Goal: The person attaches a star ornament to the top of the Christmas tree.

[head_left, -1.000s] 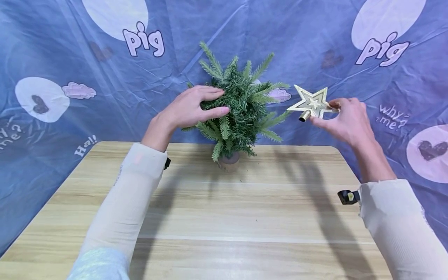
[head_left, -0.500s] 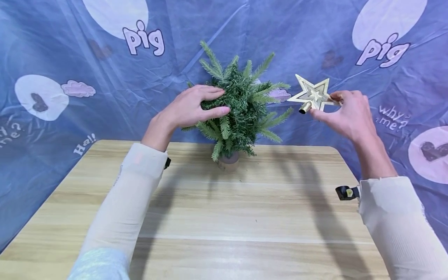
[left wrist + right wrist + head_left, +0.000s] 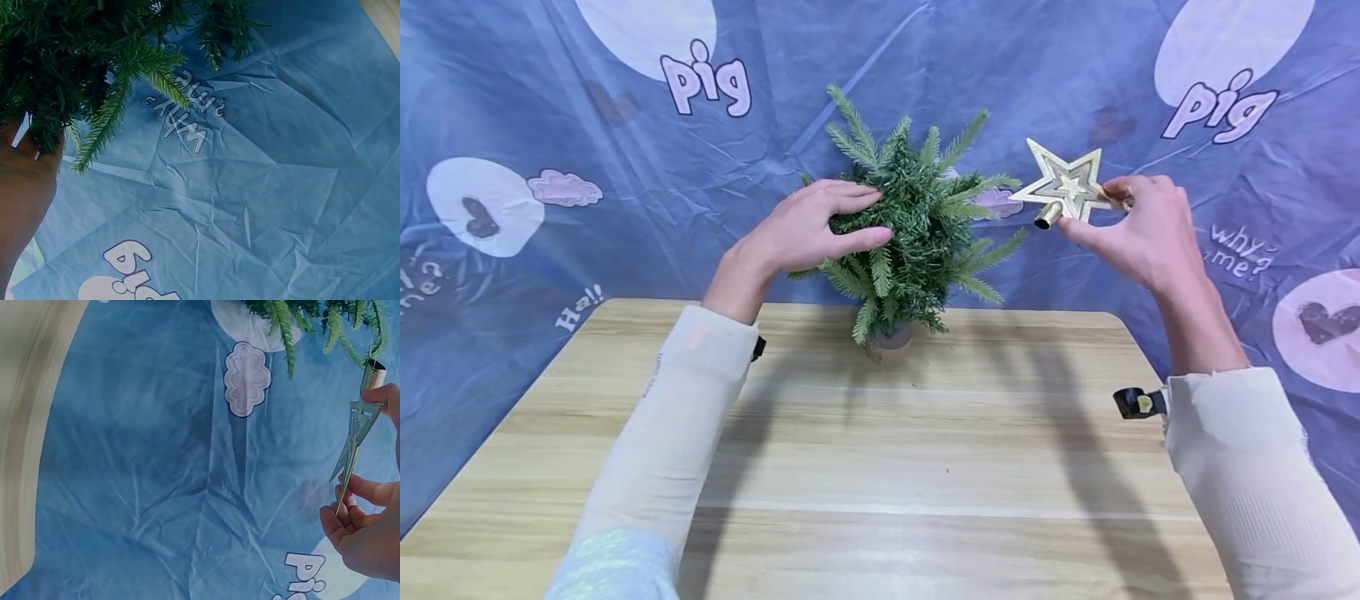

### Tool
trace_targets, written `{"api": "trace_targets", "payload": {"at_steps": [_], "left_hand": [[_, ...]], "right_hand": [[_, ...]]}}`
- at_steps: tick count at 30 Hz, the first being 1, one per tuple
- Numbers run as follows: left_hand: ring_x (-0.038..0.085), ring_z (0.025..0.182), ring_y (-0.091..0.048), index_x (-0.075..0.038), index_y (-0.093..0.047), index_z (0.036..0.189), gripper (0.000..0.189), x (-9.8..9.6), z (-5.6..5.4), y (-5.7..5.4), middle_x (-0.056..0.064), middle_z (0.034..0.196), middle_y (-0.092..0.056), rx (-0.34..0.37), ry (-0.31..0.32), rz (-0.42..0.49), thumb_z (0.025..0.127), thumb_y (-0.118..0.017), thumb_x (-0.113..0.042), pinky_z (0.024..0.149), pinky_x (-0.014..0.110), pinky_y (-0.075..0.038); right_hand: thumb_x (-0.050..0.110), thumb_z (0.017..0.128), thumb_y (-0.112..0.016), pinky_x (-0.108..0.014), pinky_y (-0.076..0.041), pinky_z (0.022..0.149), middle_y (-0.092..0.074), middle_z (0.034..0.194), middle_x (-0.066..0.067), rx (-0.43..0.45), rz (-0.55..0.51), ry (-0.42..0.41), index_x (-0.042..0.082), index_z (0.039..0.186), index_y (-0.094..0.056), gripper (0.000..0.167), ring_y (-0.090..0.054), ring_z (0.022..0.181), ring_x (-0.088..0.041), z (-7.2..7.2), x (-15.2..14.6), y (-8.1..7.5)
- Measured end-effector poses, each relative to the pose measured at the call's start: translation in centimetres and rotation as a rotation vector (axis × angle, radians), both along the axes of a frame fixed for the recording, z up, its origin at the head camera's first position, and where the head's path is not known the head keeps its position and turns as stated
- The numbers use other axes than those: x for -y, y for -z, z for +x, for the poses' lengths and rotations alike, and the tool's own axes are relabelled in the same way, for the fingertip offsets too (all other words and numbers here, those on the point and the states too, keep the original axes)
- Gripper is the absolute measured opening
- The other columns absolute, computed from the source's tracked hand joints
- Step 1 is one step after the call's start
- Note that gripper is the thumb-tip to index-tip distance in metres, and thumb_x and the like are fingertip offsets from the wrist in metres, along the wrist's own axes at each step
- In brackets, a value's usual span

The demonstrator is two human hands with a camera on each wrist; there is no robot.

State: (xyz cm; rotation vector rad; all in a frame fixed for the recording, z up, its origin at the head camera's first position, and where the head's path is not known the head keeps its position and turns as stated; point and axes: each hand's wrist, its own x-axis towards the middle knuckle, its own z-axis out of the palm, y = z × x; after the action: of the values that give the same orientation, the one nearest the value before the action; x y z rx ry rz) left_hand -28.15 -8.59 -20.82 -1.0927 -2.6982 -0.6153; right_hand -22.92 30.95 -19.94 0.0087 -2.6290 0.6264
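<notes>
A small artificial Christmas tree (image 3: 921,225) with bushy green branches stands upright near the table's back edge, in a brownish pot (image 3: 891,348). My left hand (image 3: 797,223) touches its left side, fingers and thumb extended among the twigs. In the left wrist view the fingertips vanish into the foliage (image 3: 56,69). My right hand (image 3: 1153,229) pinches a gold star tree topper (image 3: 1070,185) by its right points, raised to the right of the tree. The topper's hollow socket (image 3: 1048,215) points down and left. Seen edge-on from the right wrist, the star (image 3: 355,434) lies between thumb and fingers.
A wooden table (image 3: 895,467) spreads in front, with tiny dark bits on it. Behind hangs a creased blue cloth (image 3: 790,50) printed with words, hearts and clouds; the tree's back is close to it.
The right hand has risen with the gold star tree topper, which now sits higher beside the tree. The left hand and the tree have stayed in place.
</notes>
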Motion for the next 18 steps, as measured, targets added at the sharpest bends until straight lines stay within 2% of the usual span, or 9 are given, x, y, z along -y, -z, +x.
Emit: {"api": "trace_targets", "payload": {"at_steps": [18], "left_hand": [[0.020, 0.150, -0.025, -0.018, -0.047, 0.153, 0.076, -0.1, 0.0, 0.0, -0.005, 0.159, -0.041, -0.004, -0.003, -0.009, 0.095, -0.053, -0.067, 0.124, 0.041, -0.016]], "right_hand": [[0.048, 0.085, -0.073, -0.056, -0.031, 0.098, -0.052, 0.134, -0.027, -0.007, -0.021, 0.032, -0.006, 0.139, -0.056, 0.079, -0.038, 0.123, -0.043, -0.3, 1.3, -1.2]]}}
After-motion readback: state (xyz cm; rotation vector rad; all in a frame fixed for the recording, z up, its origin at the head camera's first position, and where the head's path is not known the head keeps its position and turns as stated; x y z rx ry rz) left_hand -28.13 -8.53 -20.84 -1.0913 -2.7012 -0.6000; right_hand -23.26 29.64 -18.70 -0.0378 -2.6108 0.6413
